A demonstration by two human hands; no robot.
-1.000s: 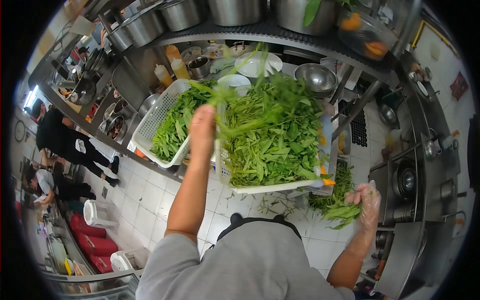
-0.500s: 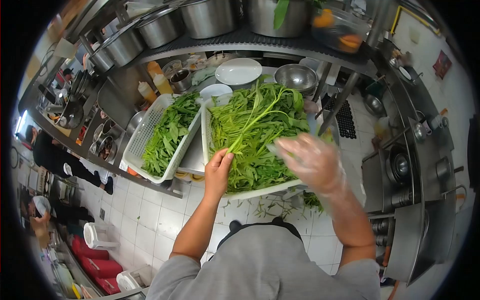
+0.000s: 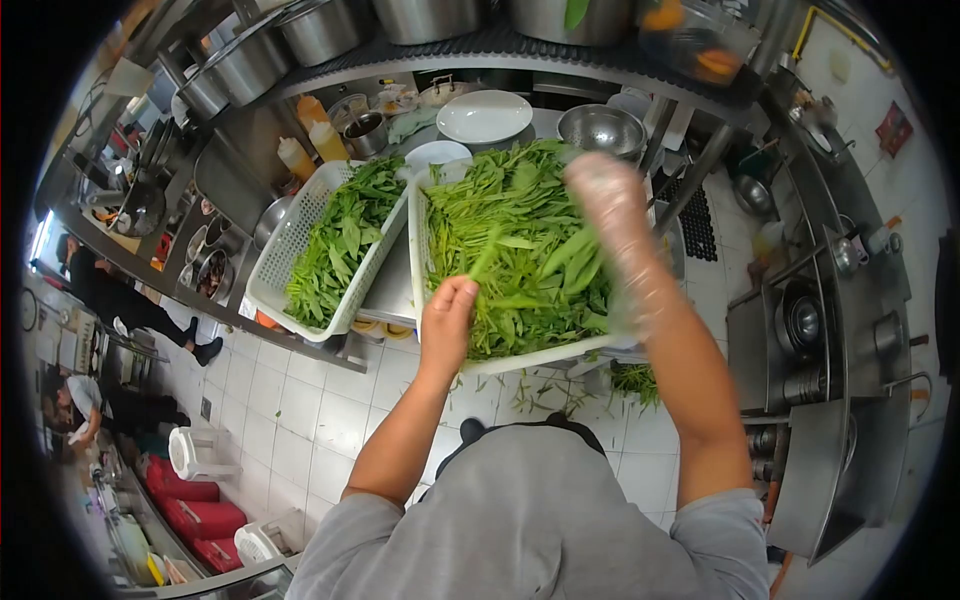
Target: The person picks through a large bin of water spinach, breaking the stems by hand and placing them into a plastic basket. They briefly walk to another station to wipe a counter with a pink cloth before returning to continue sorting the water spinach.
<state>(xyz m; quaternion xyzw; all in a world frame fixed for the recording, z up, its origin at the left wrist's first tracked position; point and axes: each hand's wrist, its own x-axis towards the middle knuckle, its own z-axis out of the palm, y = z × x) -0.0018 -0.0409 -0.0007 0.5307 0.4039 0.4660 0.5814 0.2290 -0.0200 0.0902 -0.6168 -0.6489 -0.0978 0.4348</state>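
Observation:
Leafy green stalks (image 3: 500, 200) fill a large white basket (image 3: 418, 250) in front of me. My left hand (image 3: 449, 322) is closed on the lower end of a green stem (image 3: 487, 255) at the basket's near left side. Over the basket's far right part is my right hand (image 3: 604, 185), in a clear plastic glove and blurred by motion; its fingers and anything in them cannot be made out. To the left, a second white basket (image 3: 262, 285) holds more leafy greens (image 3: 340, 240).
Behind the baskets are a white oval plate (image 3: 484, 117), a metal bowl (image 3: 602, 132) and sauce bottles (image 3: 296, 158). Large pots (image 3: 330, 45) stand on the shelf (image 3: 470, 70) above. Two people (image 3: 125, 305) are at the left. Leaf scraps lie on the floor (image 3: 345, 420).
My right hand has moved away from me to the basket's far right. The long stalk from my left hand now shows as a short piece. The view has shifted slightly.

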